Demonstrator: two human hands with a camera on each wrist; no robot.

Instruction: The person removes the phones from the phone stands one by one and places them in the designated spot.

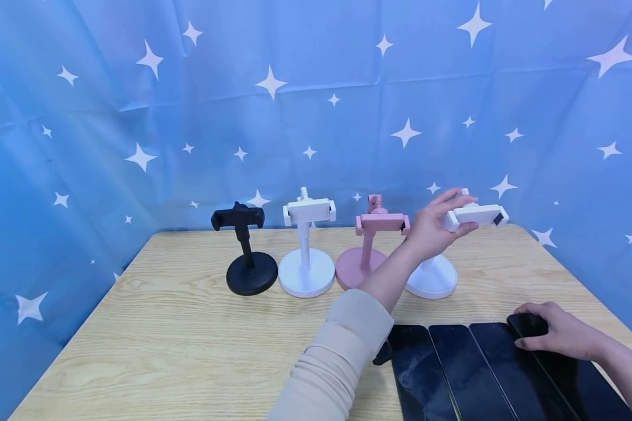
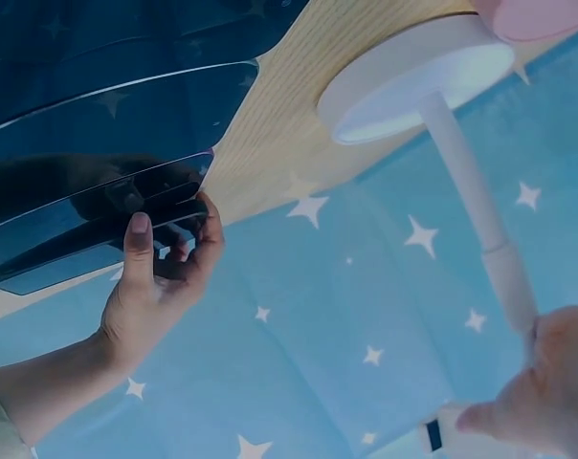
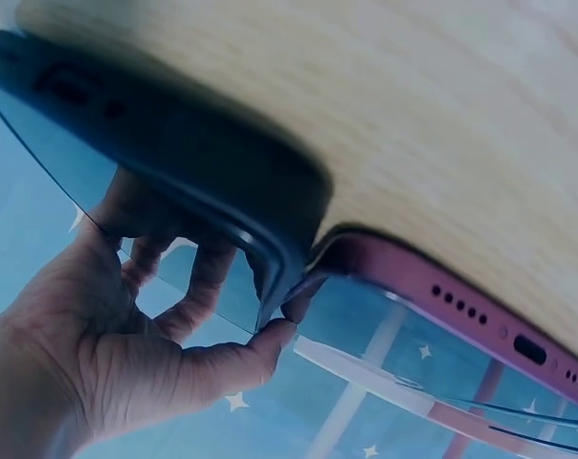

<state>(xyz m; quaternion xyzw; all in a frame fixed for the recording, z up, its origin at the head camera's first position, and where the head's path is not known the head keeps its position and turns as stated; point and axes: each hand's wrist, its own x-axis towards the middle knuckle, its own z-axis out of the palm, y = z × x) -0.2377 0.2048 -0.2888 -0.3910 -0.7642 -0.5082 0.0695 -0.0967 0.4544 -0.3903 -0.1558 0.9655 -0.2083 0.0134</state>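
My left hand grips the holder of the rightmost white phone stand, fingers behind it and thumb below. In the left wrist view this hand sits at the lower right, beside the stand's pole. My right hand holds the far end of the rightmost black smartphone, its thumb on one long edge and fingers round the other. The left wrist view shows the right hand pinching that phone. In the right wrist view the hand is at the phone's edge.
Several dark phones lie side by side at the table's right front. A pink stand, another white stand and a black stand line the back of the wooden table. Behind hangs a blue starred cloth.
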